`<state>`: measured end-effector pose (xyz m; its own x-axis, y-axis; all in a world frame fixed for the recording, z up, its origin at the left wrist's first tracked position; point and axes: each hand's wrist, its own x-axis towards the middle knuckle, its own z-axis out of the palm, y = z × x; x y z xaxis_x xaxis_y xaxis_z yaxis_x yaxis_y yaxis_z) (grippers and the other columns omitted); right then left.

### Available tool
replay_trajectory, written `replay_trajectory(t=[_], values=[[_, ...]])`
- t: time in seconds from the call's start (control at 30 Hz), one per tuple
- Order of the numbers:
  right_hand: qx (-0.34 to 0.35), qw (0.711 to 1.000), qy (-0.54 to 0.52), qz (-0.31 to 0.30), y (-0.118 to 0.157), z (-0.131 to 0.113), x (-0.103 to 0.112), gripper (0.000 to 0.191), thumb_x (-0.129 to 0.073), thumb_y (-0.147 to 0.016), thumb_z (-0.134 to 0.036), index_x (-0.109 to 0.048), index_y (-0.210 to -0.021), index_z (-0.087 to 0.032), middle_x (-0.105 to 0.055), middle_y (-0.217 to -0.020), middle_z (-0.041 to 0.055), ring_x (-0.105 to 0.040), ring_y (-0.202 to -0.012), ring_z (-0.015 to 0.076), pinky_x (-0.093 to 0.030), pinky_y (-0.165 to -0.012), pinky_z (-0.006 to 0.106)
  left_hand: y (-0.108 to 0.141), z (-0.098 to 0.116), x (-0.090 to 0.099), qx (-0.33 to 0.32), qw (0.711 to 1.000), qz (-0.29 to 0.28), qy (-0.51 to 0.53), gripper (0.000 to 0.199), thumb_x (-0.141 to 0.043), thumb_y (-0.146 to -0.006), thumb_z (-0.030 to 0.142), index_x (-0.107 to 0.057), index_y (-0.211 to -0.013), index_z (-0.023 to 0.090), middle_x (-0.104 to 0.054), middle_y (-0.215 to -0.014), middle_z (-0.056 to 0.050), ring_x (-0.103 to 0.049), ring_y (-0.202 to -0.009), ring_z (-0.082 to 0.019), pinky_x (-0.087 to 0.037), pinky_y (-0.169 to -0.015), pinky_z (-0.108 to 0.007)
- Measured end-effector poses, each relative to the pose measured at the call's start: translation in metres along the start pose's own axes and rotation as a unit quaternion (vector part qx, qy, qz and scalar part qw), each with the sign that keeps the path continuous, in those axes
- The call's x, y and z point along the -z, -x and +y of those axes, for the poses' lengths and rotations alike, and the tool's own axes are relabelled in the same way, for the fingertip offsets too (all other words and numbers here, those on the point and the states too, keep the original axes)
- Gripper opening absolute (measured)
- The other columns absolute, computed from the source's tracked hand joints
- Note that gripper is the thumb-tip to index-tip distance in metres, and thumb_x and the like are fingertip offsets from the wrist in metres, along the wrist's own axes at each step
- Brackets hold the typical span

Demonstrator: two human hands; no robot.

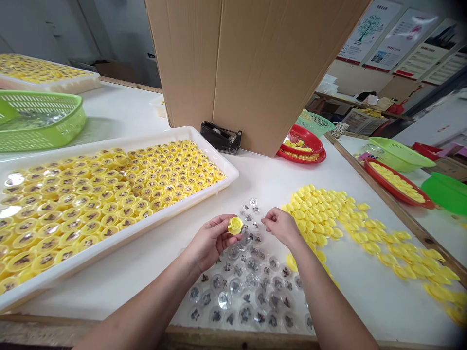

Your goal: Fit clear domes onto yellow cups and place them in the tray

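My left hand [218,239] pinches a small round yellow plastic piece [235,224] with a raised rim and a tab at its side, its hollow side facing up. To the right, my right hand [282,226] is closed in a pinch; whatever lies between its fingertips, if anything, is too small to make out. Below both hands, many clear plastic domes [245,313] with dark printed figures are spread on the white table. Beside my right hand lies a pile of loose yellow pieces [317,214], which trails off toward the right edge.
A white tray [233,176] full of yellow pieces with pictures stands at left. Behind it are a green basket [54,131] and another filled tray [73,85]. A black tape dispenser [221,138] sits against a large cardboard box [248,63]. Red plates [310,158] stand at the back right.
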<state>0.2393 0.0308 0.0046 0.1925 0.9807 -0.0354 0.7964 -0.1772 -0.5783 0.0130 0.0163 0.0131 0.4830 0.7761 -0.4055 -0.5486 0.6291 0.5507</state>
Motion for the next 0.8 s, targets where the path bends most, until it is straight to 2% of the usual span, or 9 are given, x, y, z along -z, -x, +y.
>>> replay_trajectory(t=[0.07,0.13,0.2,0.27,0.33,0.47,0.6,0.7,0.8], values=[[0.031,0.999,-0.022,0.015,0.013,-0.015,0.004,0.008,-0.054,-0.079,-0.029,-0.058,-0.077,-0.022,-0.064,-0.064,-0.0027,-0.063,-0.057,0.0141,-0.047,-0.057,0.025,0.0,-0.002,0.001,0.003,1.0,-0.016,0.003,0.018,-0.054,-0.087,0.016,-0.059,-0.104,0.01,-0.066,-0.087,-0.012,-0.068,-0.067,-0.015,-0.053,-0.056,-0.016],[0.072,0.996,-0.034,0.033,0.028,-0.035,0.006,0.012,-0.051,-0.083,-0.029,-0.06,-0.088,-0.023,-0.068,-0.082,0.0008,-0.066,-0.072,0.0153,-0.05,-0.068,0.026,0.0,-0.005,0.001,0.007,0.999,-0.033,0.007,0.017,-0.055,-0.086,0.016,-0.059,-0.102,0.011,-0.065,-0.086,-0.011,-0.066,-0.064,-0.014,-0.052,-0.053,-0.015],[0.144,0.988,-0.019,0.046,0.042,-0.055,0.005,0.017,-0.047,-0.087,-0.025,-0.062,-0.093,-0.022,-0.067,-0.094,0.0046,-0.064,-0.087,0.0173,-0.048,-0.079,0.028,0.0,-0.008,0.001,0.007,0.999,-0.046,0.012,0.016,-0.058,-0.085,0.017,-0.059,-0.1,0.011,-0.065,-0.083,-0.01,-0.065,-0.062,-0.013,-0.05,-0.051,-0.014],[0.221,0.974,0.022,0.053,0.054,-0.072,0.003,0.022,-0.041,-0.091,-0.021,-0.063,-0.097,-0.021,-0.066,-0.099,0.0084,-0.062,-0.094,0.0191,-0.047,-0.084,0.03,0.0,-0.011,0.001,0.004,0.998,-0.06,0.013,0.016,-0.061,-0.083,0.019,-0.06,-0.097,0.011,-0.064,-0.08,-0.008,-0.064,-0.061,-0.012,-0.049,-0.049,-0.013],[0.264,0.96,0.077,0.04,0.064,-0.082,0.002,0.027,-0.036,-0.094,-0.02,-0.061,-0.102,-0.019,-0.065,-0.1,0.0112,-0.062,-0.094,0.0202,-0.048,-0.082,0.032,0.0,-0.013,0.001,-0.002,0.997,-0.072,0.012,0.017,-0.065,-0.081,0.022,-0.061,-0.093,0.011,-0.063,-0.078,-0.007,-0.064,-0.062,-0.012,-0.048,-0.049,-0.013],[0.266,0.949,0.164,-0.029,0.076,-0.089,0.007,0.032,-0.038,-0.095,-0.027,-0.052,-0.121,-0.015,-0.065,-0.103,0.0135,-0.062,-0.093,0.0251,-0.05,-0.078,0.039,0.001,-0.015,0.002,-0.016,0.997,-0.075,0.019,0.019,-0.07,-0.078,0.025,-0.061,-0.087,0.011,-0.061,-0.073,-0.003,-0.059,-0.057,-0.008,-0.047,-0.05,-0.013],[0.254,0.952,0.147,-0.091,0.08,-0.087,0.013,0.041,-0.039,-0.094,-0.025,-0.04,-0.134,-0.014,-0.06,-0.117,0.0163,-0.061,-0.1,0.0271,-0.05,-0.078,0.04,0.001,-0.015,0.001,-0.017,0.996,-0.08,0.017,0.021,-0.072,-0.076,0.027,-0.061,-0.086,0.012,-0.061,-0.073,-0.003,-0.06,-0.057,-0.008,-0.047,-0.049,-0.013],[0.22,0.966,0.087,-0.106,0.08,-0.084,0.016,0.04,-0.04,-0.092,-0.02,-0.038,-0.132,-0.019,-0.065,-0.109,0.0115,-0.065,-0.092,0.0233,-0.051,-0.072,0.035,0.003,-0.014,0.001,-0.011,0.996,-0.093,0.003,0.023,-0.071,-0.077,0.028,-0.06,-0.09,0.012,-0.063,-0.074,-0.005,-0.062,-0.06,-0.01,-0.047,-0.05,-0.013],[0.165,0.982,0.02,-0.088,0.077,-0.081,0.018,0.028,-0.045,-0.091,-0.025,-0.046,-0.119,-0.022,-0.068,-0.099,0.006,-0.067,-0.083,0.0206,-0.051,-0.069,0.032,0.005,-0.013,0.0,-0.012,0.995,-0.1,-0.005,0.027,-0.071,-0.077,0.03,-0.061,-0.094,0.012,-0.064,-0.077,-0.006,-0.062,-0.061,-0.01,-0.047,-0.051,-0.013]])
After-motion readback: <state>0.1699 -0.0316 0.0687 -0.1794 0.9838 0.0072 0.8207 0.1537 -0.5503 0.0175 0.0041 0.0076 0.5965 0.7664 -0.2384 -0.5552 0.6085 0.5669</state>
